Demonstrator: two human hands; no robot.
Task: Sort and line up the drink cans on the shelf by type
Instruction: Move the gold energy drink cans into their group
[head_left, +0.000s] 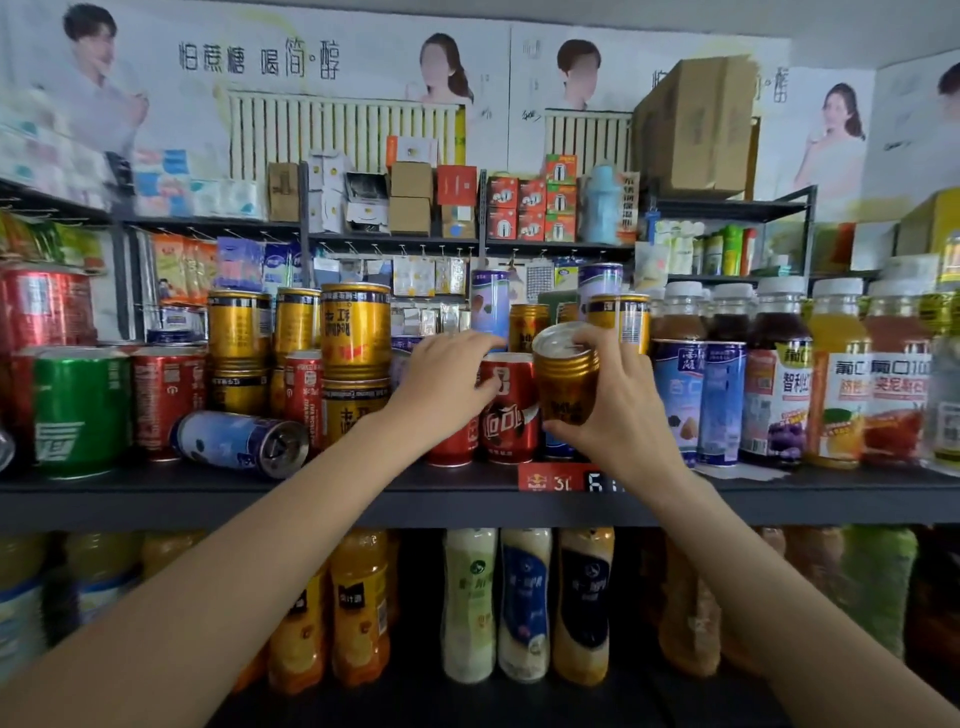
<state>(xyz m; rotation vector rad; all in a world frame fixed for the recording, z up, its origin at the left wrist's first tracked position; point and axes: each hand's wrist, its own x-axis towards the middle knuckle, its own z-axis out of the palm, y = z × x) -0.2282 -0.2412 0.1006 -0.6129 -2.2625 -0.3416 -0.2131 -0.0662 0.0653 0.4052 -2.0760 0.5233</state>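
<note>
Right hand (621, 400) clamped round tilted gold can (565, 382); left hand (441, 387), just beside, gripping red can (508, 410).

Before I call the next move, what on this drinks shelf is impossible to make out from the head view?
- Red cola can: the left hand hides its left side.
- Gold can: the right hand's grip hides its right side.
- Cans at far left: blurred, cut by the edge.
- Price tag: right forearm covers its digits.
</note>
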